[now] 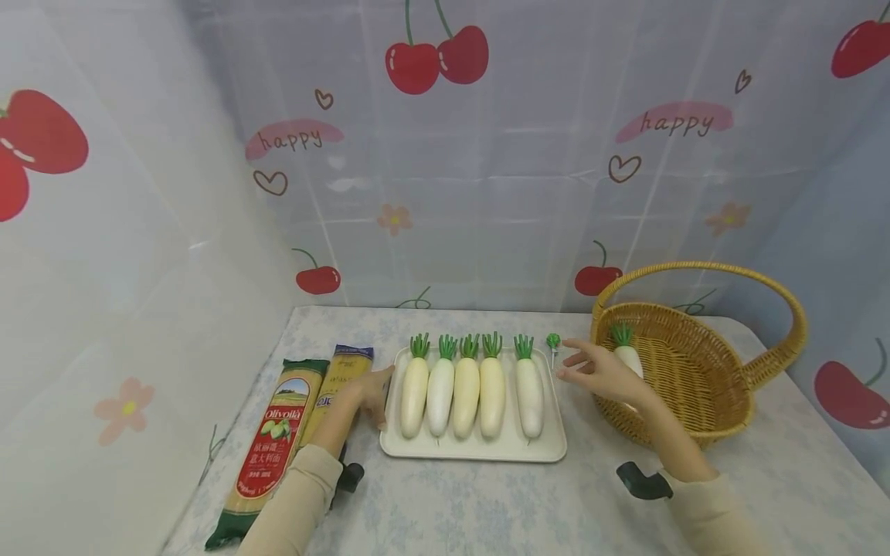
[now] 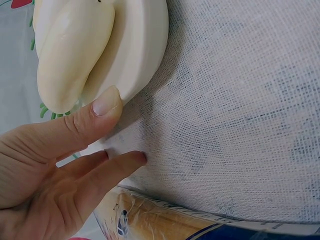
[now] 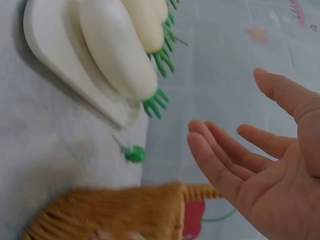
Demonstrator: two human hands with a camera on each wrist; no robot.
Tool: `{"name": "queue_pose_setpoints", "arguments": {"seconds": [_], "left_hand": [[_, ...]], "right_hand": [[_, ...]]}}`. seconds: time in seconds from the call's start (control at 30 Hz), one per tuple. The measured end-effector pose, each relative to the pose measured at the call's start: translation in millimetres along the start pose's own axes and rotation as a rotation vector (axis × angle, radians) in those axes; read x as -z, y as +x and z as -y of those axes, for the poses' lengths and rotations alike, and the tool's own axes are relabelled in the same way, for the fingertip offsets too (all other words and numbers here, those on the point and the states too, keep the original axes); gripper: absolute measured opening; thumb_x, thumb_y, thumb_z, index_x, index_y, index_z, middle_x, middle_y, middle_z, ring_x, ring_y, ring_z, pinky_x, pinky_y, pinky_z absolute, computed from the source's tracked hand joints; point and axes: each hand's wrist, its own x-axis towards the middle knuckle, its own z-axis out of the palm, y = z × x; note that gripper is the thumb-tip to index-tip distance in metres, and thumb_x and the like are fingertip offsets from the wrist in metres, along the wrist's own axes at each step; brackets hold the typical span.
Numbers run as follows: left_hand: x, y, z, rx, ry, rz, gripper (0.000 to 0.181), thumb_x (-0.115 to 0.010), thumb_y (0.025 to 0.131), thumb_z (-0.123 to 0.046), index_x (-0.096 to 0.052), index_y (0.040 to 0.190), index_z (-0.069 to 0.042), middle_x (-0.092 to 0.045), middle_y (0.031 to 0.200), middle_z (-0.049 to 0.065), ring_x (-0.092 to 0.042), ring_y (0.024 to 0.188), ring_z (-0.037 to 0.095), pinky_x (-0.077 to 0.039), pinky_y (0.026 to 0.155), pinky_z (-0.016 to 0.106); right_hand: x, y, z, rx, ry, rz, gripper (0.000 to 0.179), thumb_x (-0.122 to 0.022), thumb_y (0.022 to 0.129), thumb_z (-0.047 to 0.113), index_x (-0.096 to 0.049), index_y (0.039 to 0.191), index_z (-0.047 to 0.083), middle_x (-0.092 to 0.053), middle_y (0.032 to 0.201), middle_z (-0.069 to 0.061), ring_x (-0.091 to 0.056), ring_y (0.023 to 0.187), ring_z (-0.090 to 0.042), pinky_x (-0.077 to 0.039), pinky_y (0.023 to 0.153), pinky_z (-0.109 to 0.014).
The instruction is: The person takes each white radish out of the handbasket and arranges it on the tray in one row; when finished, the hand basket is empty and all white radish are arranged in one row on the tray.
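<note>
Several white radishes (image 1: 440, 394) with green stalks lie side by side on a white tray (image 1: 480, 449), with a gap before the rightmost one. At the tray's left rim is my left hand (image 1: 374, 390), holding nothing; in the left wrist view its thumb (image 2: 107, 102) overlaps the rim. My right hand (image 1: 601, 372) hangs between the tray and a wicker basket (image 1: 681, 371), fingers spread and grasping nothing. Inside the basket, partly behind that hand, leans another white radish (image 1: 628, 357). A small green-topped thing with a pale stem (image 3: 134, 153) lies beside the tray's far right corner.
Left of the tray lie two packs of pasta, one red and green (image 1: 278, 432), the other yellow and blue (image 1: 348, 363), partly behind my left arm. The basket's tall handle (image 1: 695, 266) arches over it. Printed curtains (image 1: 473, 193) enclose the table at the back and sides.
</note>
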Motion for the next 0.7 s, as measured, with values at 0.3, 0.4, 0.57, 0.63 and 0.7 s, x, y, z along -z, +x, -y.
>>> {"name": "queue_pose_setpoints", "arguments": {"seconds": [0.3, 0.4, 0.57, 0.63, 0.7], "left_hand": [[-0.9, -1.1, -0.1, -0.003, -0.033, 0.005, 0.116, -0.087, 0.058, 0.0, -0.017, 0.151, -0.005, -0.032, 0.146, 0.027, -0.057, 0.083, 0.023, -0.052, 0.062, 0.031], [-0.6, -2.1, -0.3, -0.002, -0.036, 0.008, 0.116, -0.087, 0.059, 0.001, -0.017, 0.151, -0.005, -0.032, 0.146, 0.027, -0.057, 0.084, 0.023, -0.052, 0.062, 0.031], [1.3, -5.0, -1.4, -0.01, -0.026, 0.01, 0.116, -0.087, 0.059, 0.001, -0.016, 0.151, -0.003, -0.031, 0.146, 0.028, -0.057, 0.088, 0.025, -0.052, 0.062, 0.032], [1.7, -5.5, -1.7, -0.019, -0.015, 0.01, 0.116, -0.087, 0.059, 0.001, -0.016, 0.151, -0.003, -0.031, 0.146, 0.028, -0.056, 0.093, 0.026, -0.052, 0.062, 0.032], [1.8, -5.4, -1.9, -0.024, -0.007, 0.012, 0.116, -0.087, 0.059, 0.0, -0.015, 0.151, -0.002, -0.031, 0.146, 0.028, -0.055, 0.095, 0.027, -0.052, 0.062, 0.032]], "right_hand": [[59.5, -19.7, -6.4, 0.011, -0.016, 0.032, 0.059, -0.058, 0.094, 0.021, -0.035, 0.136, -0.013, -0.06, 0.112, -0.029, -0.063, 0.094, -0.036, -0.055, 0.072, -0.04], [76.6, -21.4, -7.6, -0.032, -0.039, 0.061, 0.061, -0.058, 0.094, 0.022, -0.032, 0.138, -0.013, -0.06, 0.111, -0.028, -0.064, 0.089, -0.032, -0.054, 0.068, -0.034], [96.1, -16.0, -19.2, -0.09, -0.039, 0.087, 0.066, -0.058, 0.094, 0.024, -0.028, 0.139, -0.015, -0.056, 0.113, -0.032, -0.063, 0.082, -0.027, -0.054, 0.066, -0.036], [101.2, -13.1, -26.3, -0.114, -0.03, 0.1, 0.07, -0.057, 0.095, 0.025, -0.023, 0.14, -0.016, -0.051, 0.119, -0.038, -0.063, 0.087, -0.032, -0.054, 0.068, -0.039], [104.8, -10.8, -32.9, -0.143, -0.019, 0.115, 0.073, -0.057, 0.095, 0.026, -0.019, 0.141, -0.016, -0.044, 0.126, -0.042, -0.06, 0.098, -0.041, -0.055, 0.072, -0.043]]}}
